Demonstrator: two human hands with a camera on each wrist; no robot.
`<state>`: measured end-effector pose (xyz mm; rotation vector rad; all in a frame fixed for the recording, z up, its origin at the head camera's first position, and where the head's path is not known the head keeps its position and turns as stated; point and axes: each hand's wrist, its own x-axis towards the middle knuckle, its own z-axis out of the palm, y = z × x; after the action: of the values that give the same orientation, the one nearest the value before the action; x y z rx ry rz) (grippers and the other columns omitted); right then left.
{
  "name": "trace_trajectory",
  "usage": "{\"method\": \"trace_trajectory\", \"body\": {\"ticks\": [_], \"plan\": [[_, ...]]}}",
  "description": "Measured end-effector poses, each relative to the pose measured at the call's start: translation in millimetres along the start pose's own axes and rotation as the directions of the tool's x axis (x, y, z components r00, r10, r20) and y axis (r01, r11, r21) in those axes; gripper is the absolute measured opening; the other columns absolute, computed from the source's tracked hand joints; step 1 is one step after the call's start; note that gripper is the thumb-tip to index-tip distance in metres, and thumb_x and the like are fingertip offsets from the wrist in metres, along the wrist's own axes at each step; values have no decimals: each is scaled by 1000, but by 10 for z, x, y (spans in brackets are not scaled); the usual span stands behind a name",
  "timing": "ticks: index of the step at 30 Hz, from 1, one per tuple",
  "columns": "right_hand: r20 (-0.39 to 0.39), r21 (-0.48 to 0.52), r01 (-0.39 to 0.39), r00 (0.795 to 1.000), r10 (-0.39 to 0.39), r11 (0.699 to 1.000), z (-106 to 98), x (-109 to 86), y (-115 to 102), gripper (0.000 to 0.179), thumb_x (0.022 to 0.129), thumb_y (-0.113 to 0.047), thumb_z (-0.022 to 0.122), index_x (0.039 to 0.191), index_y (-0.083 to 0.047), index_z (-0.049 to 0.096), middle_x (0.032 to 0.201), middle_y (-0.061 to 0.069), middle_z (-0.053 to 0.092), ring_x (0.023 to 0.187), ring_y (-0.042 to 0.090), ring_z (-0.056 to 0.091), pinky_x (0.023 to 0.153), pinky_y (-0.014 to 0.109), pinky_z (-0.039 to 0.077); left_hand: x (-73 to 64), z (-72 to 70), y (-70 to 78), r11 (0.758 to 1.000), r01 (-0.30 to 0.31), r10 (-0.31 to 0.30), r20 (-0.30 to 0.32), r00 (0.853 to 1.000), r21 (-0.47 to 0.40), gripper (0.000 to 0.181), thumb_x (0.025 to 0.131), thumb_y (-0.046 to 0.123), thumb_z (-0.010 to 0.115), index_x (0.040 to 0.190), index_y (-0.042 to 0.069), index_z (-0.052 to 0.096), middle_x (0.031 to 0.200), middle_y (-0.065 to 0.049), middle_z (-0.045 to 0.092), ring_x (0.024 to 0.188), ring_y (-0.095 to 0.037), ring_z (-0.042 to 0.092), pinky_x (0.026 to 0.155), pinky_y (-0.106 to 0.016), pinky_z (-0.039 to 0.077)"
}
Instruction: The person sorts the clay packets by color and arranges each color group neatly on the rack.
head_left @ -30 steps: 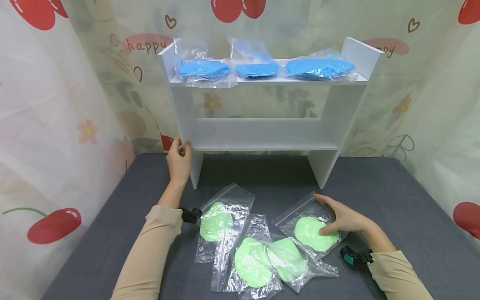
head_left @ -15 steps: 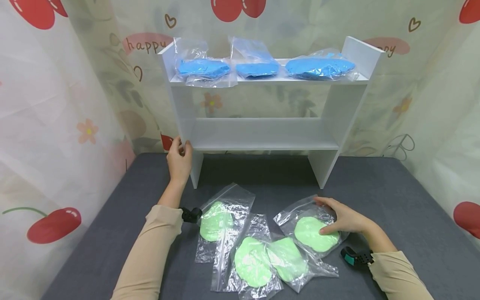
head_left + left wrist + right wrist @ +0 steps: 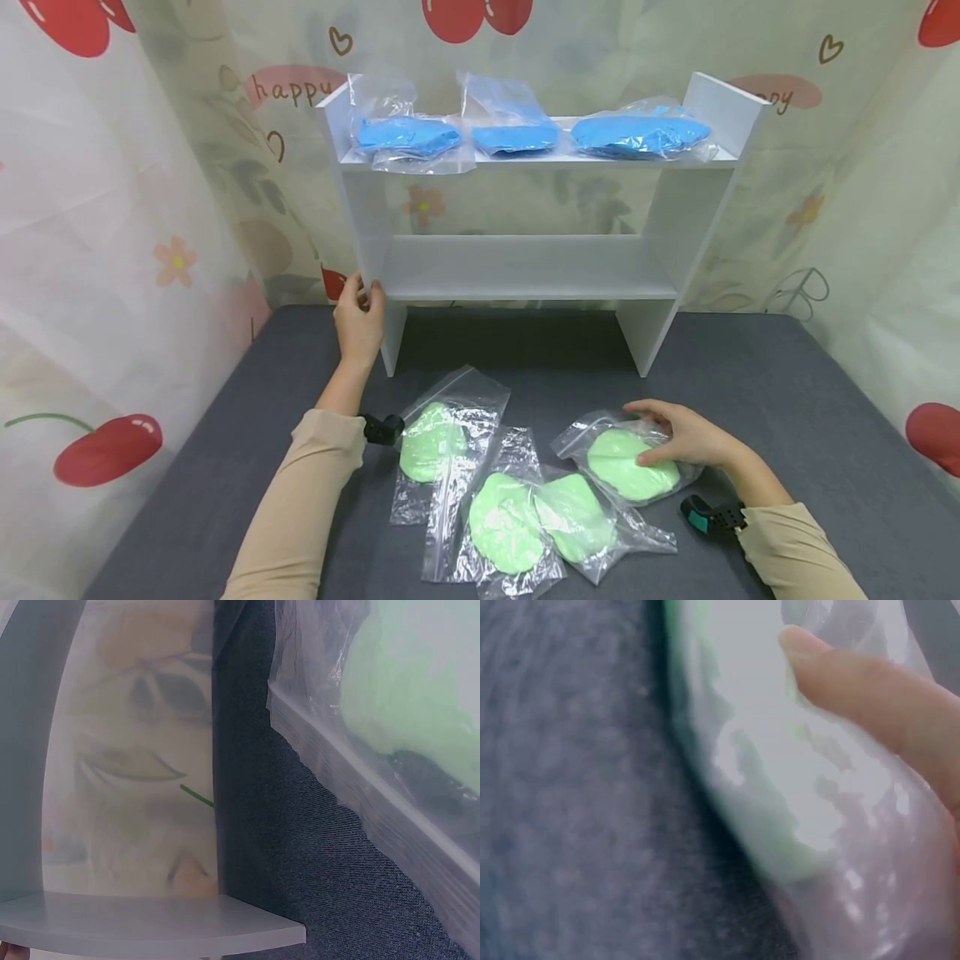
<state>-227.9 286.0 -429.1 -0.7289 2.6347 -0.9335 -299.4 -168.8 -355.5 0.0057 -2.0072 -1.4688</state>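
Note:
My left hand grips the front edge of the white shelf unit's left side panel, thumb on the inner side. In the left wrist view, a fingertip shows at the panel's lower left. My right hand holds a clear zip bag with a flat, light green, dough-like lump. Its thumb presses on the lump in the right wrist view, and the fingers reach over the bag's far side. Several similar zip bags lie overlapping on the dark table, left of this hand.
Three clear bags with blue contents lie along the unit's top shelf. Below it, the middle shelf is bare. The unit stands at the back of the table, before a patterned cloth.
The bag under my right hand has its far zip edge drawn in and folded back toward the lump, and the fingertips have come slightly nearer. My left hand has stayed on the panel.

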Motion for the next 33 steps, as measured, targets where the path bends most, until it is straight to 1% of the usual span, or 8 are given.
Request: {"method": "trace_trajectory", "body": {"ticks": [5,8,11,14,15,17,25,33], "plan": [[12,35,2,1000,-3,999,11,15,15,67,75,-33,76,129,-3,51,132,20,52,122,42,47,96,55,42,-3,-5,2,1000,-3,3,4,1000,-4,32,96,16,48,124,4,55,122,-19,60,104,-33,63,80,-46,50],[9,45,9,1000,-9,999,13,17,19,62,76,-32,76,127,-4,53,131,22,52,123,50,43,93,58,42,-5,-2,3,1000,-3,3,5,1000,-4,32,96,16,48,124,4,55,122,-19,60,104,-33,63,80,-45,51],[2,51,0,1000,0,999,11,19,13,57,77,-30,76,125,-8,54,121,17,57,104,31,56,76,40,48,-7,-2,1,1000,-3,3,4,1000,-2,32,96,16,48,124,3,55,122,-19,60,103,-32,64,79,-45,51],[-21,48,13,1000,-12,999,7,12,2,53,78,-29,75,124,-11,55,118,12,58,93,6,50,70,26,44,-6,-2,-1,1000,-6,6,3,1000,0,32,96,16,48,124,4,55,121,-19,60,103,-32,64,79,-44,51],[-27,56,17,1000,-16,998,4,9,-2,52,79,-29,74,124,-12,55,117,11,58,87,2,46,65,24,41,-5,-2,-2,1000,-6,6,3,1000,0,32,96,16,48,124,4,55,121,-19,60,103,-32,64,79,-44,50],[-40,59,39,999,-36,998,0,0,-9,51,80,-28,73,124,-12,54,122,11,57,92,-3,44,70,21,41,-5,-3,-2,1000,-6,6,1,1000,-2,31,96,17,48,123,4,55,121,-19,60,103,-32,64,79,-44,50],[-48,114,55,998,-50,992,-16,-15,-31,50,83,-24,70,127,-9,50,123,14,54,90,-1,47,73,20,44,-7,-4,13,1000,9,-9,6,1000,-10,32,96,16,48,124,4,55,122,-19,59,105,-32,62,81,-45,50],[-88,253,89,994,-69,963,-38,9,-52,55,85,-12,67,132,-3,41,84,5,57,62,2,50,52,24,45,-1,-1,-2,1000,3,-3,-2,1000,-9,31,96,16,48,123,3,55,122,-19,59,105,-32,63,81,-45,50]]}}
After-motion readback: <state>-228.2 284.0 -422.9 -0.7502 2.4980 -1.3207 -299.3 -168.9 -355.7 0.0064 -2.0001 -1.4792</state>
